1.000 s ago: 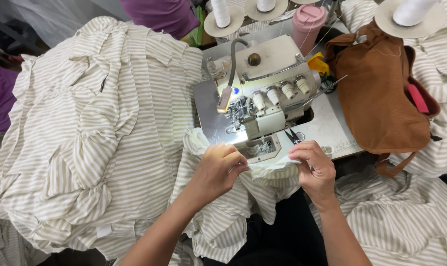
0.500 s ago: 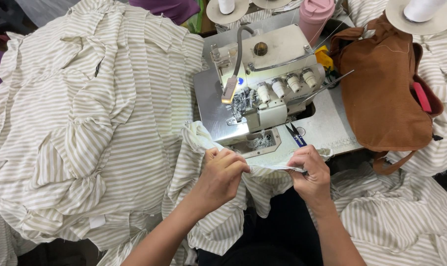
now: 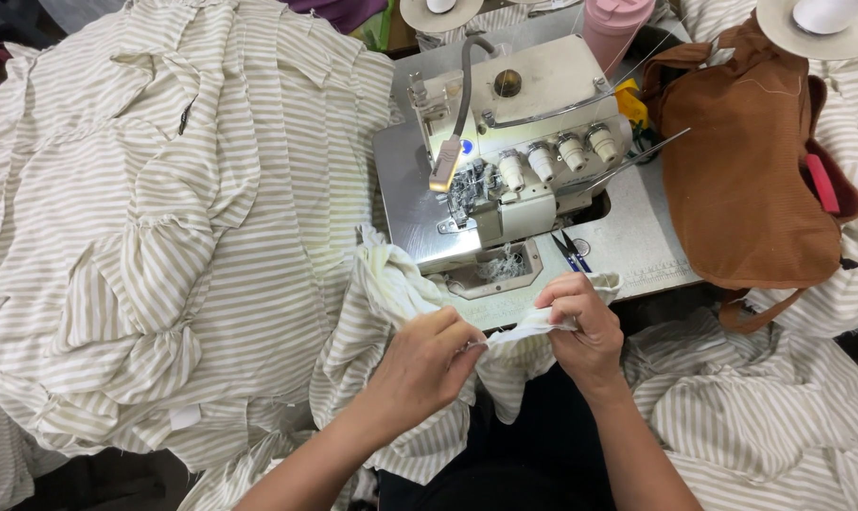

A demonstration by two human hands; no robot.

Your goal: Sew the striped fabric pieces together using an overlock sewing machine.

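My left hand (image 3: 427, 364) and my right hand (image 3: 580, 326) both pinch the edge of a beige-and-white striped fabric piece (image 3: 391, 293) just in front of a grey overlock sewing machine (image 3: 505, 161). A narrow strip of the cloth stretches between the two hands. The rest of that piece hangs down over the table edge toward my lap. The machine's needle area (image 3: 490, 270) lies a little beyond my fingers.
A big heap of striped garments (image 3: 155, 218) covers the left side. A brown fabric bag (image 3: 751, 170) sits right of the machine, with more striped cloth (image 3: 760, 416) below it. Small snips (image 3: 569, 251) lie on the table. A pink cup (image 3: 616, 28) and thread cones (image 3: 822, 19) stand behind.
Both hands have drawn nearer to me and closer together, gathering the fabric edge into a pinch between them. The view has shifted slightly downward.
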